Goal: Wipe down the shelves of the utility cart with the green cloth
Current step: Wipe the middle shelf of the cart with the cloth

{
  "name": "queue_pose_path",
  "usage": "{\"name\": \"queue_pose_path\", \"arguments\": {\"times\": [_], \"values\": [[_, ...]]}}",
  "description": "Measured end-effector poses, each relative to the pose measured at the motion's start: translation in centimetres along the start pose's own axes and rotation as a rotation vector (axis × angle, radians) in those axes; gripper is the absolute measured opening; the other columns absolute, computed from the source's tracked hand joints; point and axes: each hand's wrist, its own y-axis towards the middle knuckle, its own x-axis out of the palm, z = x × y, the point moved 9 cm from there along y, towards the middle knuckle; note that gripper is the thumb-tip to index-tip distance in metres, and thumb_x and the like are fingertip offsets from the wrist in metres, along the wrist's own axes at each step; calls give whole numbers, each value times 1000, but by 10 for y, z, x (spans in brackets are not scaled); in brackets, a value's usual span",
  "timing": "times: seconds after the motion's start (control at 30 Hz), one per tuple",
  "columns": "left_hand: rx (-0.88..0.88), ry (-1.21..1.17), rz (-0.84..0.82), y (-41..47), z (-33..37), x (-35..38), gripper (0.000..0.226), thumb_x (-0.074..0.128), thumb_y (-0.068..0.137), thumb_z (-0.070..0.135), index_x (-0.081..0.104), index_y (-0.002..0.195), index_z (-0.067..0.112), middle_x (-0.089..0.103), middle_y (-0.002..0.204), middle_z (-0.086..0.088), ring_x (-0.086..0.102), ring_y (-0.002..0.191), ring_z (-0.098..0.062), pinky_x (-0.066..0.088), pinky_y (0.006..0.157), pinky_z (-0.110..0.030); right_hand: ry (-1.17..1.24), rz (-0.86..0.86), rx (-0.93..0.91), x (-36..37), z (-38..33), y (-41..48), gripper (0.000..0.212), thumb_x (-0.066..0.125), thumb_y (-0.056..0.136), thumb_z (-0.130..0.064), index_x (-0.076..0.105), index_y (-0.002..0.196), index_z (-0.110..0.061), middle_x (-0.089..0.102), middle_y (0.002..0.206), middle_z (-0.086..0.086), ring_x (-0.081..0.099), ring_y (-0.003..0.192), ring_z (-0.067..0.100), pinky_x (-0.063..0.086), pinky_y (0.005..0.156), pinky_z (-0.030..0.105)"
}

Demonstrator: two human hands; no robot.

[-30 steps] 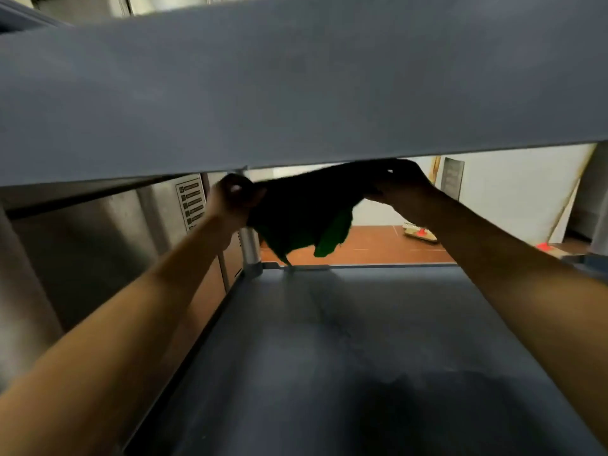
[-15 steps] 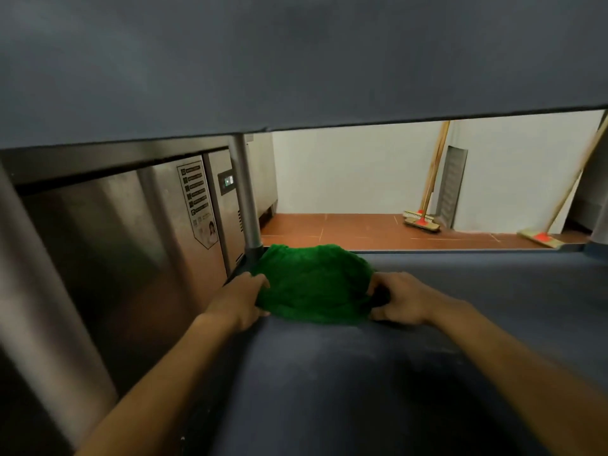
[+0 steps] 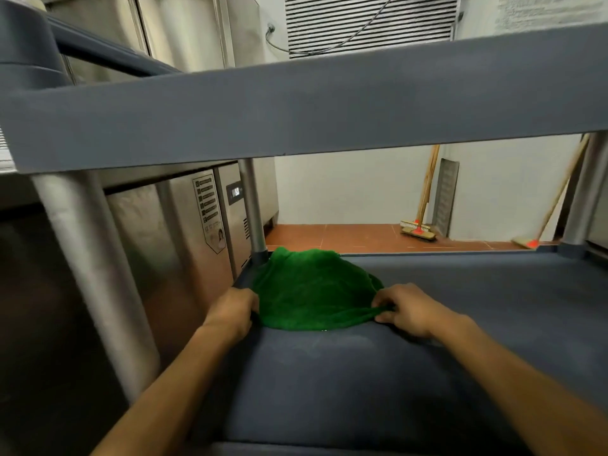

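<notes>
Both bare forearms reach forward from the lower corners of the view and draw a little closer together toward the wrists. The left hand lies knuckles up with a straight wrist. Its fingers are curled down over the near left edge of the rumpled green terry cloth and grip it. The right hand is also palm down, its fingers bent, and pinches the cloth's near right corner between thumb and fingertips. The two hands sit level with each other and well apart, with the cloth spanning the gap between them.
</notes>
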Motion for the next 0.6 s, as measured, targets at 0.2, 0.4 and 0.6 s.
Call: {"name": "queue_pose_path", "arguments": {"times": [0.2,0.4,0.6], "values": [[-15,63,-41,-22,3,0,31,58,91,6,67,114,25,65,122,-7,63,111,-28,53,96,-41,7,-2,-2,4,-5,-22,25,65,91,-32,64,115,-26,63,120,-3,59,106,16,46,92,29],[5,90,-64,-43,10,-3,31,59,91,3,65,117,19,64,122,-8,63,110,-26,53,96,-40,-2,2,-4,7,-9,-42,24,65,91,-26,64,115,-24,63,121,-1,58,111,18,46,94,30],[-20,204,120,-71,19,-34,33,56,90,1,68,115,18,66,116,-9,65,107,-31,54,90,-41,-16,39,-27,-3,-20,-57,19,69,88,-26,66,107,-28,66,112,-3,61,101,17,50,89,34]]}}
